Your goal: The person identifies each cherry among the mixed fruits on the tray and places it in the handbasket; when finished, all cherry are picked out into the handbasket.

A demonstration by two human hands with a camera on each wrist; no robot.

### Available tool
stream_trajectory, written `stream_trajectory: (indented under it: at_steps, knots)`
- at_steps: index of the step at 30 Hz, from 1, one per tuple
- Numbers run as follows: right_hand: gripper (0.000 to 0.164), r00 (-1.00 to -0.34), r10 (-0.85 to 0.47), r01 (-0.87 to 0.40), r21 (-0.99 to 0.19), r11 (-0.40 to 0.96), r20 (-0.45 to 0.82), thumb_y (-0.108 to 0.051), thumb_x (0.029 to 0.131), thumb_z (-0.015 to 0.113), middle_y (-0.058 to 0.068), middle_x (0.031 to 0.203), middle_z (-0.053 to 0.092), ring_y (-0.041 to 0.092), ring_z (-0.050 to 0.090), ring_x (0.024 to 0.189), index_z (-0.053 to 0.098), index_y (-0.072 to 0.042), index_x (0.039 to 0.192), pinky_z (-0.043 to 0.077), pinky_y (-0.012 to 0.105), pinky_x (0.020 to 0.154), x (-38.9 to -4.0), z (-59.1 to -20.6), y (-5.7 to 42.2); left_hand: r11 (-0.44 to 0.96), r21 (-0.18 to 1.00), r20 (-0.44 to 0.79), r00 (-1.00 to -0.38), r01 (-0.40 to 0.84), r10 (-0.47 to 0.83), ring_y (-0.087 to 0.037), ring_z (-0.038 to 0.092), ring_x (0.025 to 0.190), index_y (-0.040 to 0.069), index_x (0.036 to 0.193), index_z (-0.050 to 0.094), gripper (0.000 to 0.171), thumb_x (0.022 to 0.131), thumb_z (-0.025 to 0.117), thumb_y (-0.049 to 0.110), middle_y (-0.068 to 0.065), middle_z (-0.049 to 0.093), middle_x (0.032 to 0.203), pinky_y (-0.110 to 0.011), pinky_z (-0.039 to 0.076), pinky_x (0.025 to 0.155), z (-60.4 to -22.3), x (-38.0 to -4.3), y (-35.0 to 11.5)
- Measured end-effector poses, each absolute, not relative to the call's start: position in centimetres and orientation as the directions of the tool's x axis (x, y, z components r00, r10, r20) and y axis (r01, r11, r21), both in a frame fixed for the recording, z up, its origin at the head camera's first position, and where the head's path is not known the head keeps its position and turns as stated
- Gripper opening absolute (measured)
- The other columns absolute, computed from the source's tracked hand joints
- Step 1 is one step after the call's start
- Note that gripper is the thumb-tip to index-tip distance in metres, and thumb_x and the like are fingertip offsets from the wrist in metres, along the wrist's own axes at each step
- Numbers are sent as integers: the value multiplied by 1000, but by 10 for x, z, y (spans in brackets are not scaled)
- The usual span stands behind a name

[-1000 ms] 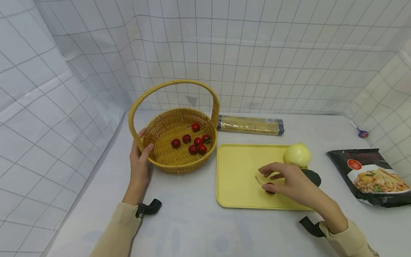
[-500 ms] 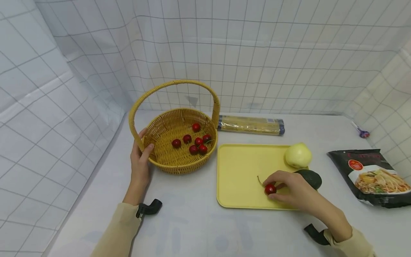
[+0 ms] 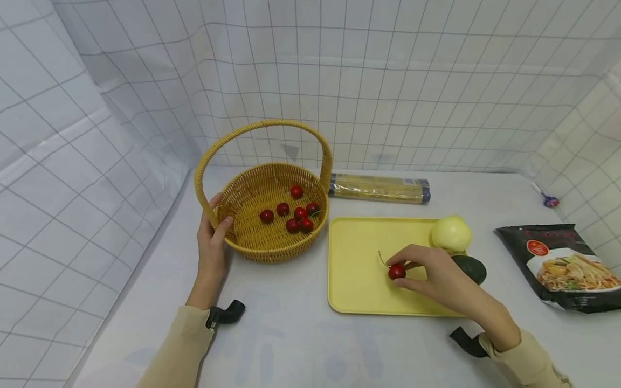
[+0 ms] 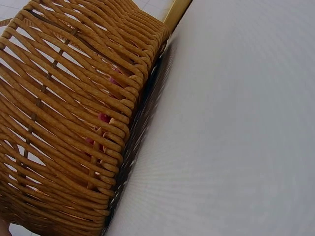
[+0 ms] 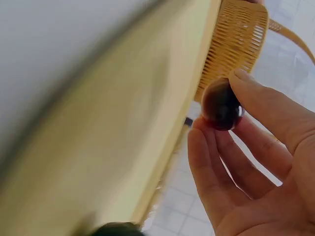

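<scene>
My left hand [image 3: 212, 249] grips the left rim of a wicker basket [image 3: 252, 251], thumb over the inside and fingers along the outer wall. Several dark red cherries [image 3: 267, 216] lie on the basket floor. In the left wrist view the woven side [image 4: 64, 113] fills much of the frame, with bits of red showing through. Over the yellow tray [image 3: 356, 269], my right hand [image 3: 439, 276] pinches a cherry [image 3: 397, 271] whose thin stem points up and left. The right wrist view shows that cherry [image 5: 221, 105] between thumb and fingertips, close above the tray surface.
A pale yellow-green apple [image 3: 451, 234] and a dark green avocado [image 3: 470, 269] sit at the tray's right side. Behind the tray lies a long pack of noodles [image 3: 378, 188]. Farther right are a black noodle bag [image 3: 558, 267] and a lollipop [image 3: 550, 201].
The right hand closed its thumb and fingers on the cherry and has shifted it up and left over the tray. The left hand and basket stay put.
</scene>
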State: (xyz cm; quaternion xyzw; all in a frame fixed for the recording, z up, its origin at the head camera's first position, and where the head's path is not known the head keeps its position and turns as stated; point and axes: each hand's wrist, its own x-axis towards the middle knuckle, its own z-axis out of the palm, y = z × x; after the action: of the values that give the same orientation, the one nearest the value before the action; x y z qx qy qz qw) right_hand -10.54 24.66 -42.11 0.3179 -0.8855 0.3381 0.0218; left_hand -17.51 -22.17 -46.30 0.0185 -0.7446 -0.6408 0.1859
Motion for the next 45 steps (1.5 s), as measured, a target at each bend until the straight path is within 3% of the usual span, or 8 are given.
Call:
stream_trajectory:
  at_steps: [9, 18, 32, 39, 45]
  knots:
    - [34, -787, -559, -580, -625, 523, 262, -11, 85, 88, -9, 109, 76, 12, 74, 98, 76, -17, 117, 61, 35, 89, -140, -388, 217, 170, 962, 256, -928, 216, -269, -15, 35, 154, 32, 159, 47, 58, 103, 56, 21, 7, 44, 164, -43, 24, 126, -461, -175, -223]
    - [32, -743, -600, -612, -661, 434, 295, -16, 90, 85, -5, 113, 77, 16, 74, 102, 76, -14, 121, 60, 42, 92, -172, -371, 173, 157, 967, 239, -933, 202, -268, -15, 34, 154, 32, 159, 47, 58, 103, 56, 21, 8, 43, 165, -46, 22, 127, -462, -175, -221]
    - [32, -749, -584, -605, -684, 409, 313, -19, 95, 81, 1, 121, 74, 18, 72, 109, 74, -9, 125, 57, 37, 99, -196, -348, 115, 164, 967, 235, -935, 197, -266, -15, 34, 154, 33, 159, 46, 58, 103, 55, 22, 8, 43, 165, -45, 22, 127, -463, -176, -222]
    - [33, -744, -534, -628, -693, 355, 401, -15, 93, 82, 3, 119, 77, 16, 72, 107, 74, -7, 124, 58, 41, 98, -200, -350, 92, 149, 968, 237, -939, 204, -251, -15, 33, 155, 33, 160, 45, 58, 104, 56, 22, 8, 42, 166, -46, 23, 127, -465, -175, -221]
    - [32, -786, -481, -584, -724, 368, 389, -11, 92, 83, 10, 118, 77, 23, 76, 97, 74, -2, 121, 62, 41, 87, -203, -375, 66, 160, 965, 243, -934, 206, -262, -15, 34, 154, 34, 159, 46, 57, 104, 56, 21, 9, 42, 165, -48, 23, 126, -463, -176, -222]
